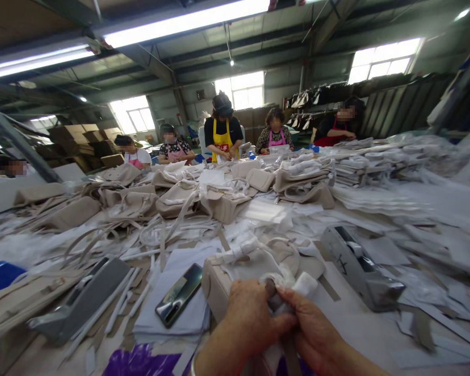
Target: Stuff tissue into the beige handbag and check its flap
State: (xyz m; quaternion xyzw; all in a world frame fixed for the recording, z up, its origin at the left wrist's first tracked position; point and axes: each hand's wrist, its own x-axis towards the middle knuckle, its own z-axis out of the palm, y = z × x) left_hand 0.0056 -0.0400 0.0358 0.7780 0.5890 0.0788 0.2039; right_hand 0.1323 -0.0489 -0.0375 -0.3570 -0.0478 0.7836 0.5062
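Note:
A beige handbag (213, 284) lies in front of me with white wrapping (285, 274) around its upper parts. My left hand (248, 313) rests over the bag, its fingers curled and its thumb pointing toward the other hand. Meeting it from the right is my right hand (311, 321), with thumb and fingers pinched together. Between the two hands a taupe strip (271, 288) shows at the fingertips, and a similar band hangs below them. My fingers hide most of the strip and part of the bag.
A phone (179, 295) lies on a stack of white paper (152, 318). Grey tape dispensers stand left (84, 297) and right (360, 269). More beige bags (227, 203) and packing sheets cover the table. Several people, one in a yellow apron (222, 138), work across from me.

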